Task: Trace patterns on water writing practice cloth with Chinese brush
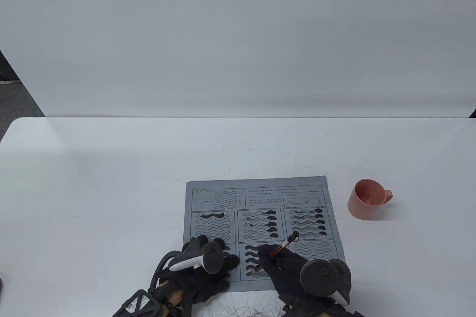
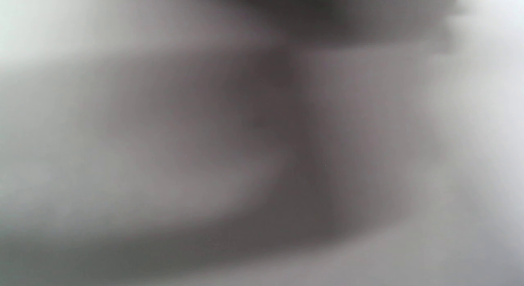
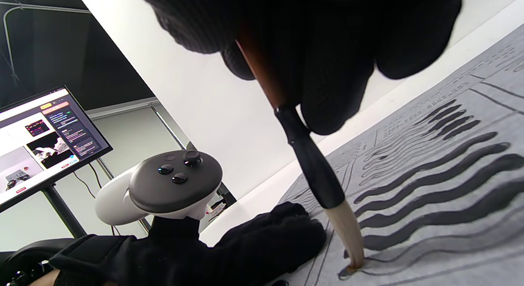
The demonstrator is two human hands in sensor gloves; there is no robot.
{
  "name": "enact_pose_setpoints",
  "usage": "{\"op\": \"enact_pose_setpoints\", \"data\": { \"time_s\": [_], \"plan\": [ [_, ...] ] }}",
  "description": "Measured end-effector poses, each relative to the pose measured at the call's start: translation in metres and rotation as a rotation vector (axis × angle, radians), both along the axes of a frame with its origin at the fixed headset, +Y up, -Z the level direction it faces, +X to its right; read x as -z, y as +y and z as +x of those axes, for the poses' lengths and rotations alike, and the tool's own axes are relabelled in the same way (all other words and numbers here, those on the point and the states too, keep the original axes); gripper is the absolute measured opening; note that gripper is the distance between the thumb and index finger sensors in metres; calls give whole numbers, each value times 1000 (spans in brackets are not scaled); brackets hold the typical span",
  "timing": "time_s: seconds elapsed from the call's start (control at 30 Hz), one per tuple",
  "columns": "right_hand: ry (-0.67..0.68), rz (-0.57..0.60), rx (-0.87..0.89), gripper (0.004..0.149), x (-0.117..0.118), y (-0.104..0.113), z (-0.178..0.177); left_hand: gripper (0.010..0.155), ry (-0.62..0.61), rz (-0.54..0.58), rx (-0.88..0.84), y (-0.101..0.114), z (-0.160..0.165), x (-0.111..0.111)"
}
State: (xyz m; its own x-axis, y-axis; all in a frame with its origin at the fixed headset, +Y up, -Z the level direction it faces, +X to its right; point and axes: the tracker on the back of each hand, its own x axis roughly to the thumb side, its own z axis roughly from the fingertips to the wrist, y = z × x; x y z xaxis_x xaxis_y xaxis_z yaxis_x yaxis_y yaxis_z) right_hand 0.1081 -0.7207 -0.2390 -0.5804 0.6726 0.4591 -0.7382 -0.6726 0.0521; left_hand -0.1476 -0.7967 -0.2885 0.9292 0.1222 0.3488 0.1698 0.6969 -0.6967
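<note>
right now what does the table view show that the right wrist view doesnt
Only the table view shows the pink plastic cup standing on the white table to the right of the cloth, and the whole sheet with all its panels.

Only the right wrist view shows the pale bristle tip touching the cloth at the start of a wave, plus a computer monitor in the background.

Both show the grey water writing cloth, the brown-handled Chinese brush held by the right hand, and the left hand resting on the cloth.
</note>
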Motion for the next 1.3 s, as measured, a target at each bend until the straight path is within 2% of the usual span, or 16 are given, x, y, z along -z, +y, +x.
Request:
{"op": "enact_pose_setpoints", "data": {
  "time_s": [1.3],
  "plan": [
    [-25,23,-63,38,0,1,1,71,0,1,-1,0,0,0]
  ]
}}
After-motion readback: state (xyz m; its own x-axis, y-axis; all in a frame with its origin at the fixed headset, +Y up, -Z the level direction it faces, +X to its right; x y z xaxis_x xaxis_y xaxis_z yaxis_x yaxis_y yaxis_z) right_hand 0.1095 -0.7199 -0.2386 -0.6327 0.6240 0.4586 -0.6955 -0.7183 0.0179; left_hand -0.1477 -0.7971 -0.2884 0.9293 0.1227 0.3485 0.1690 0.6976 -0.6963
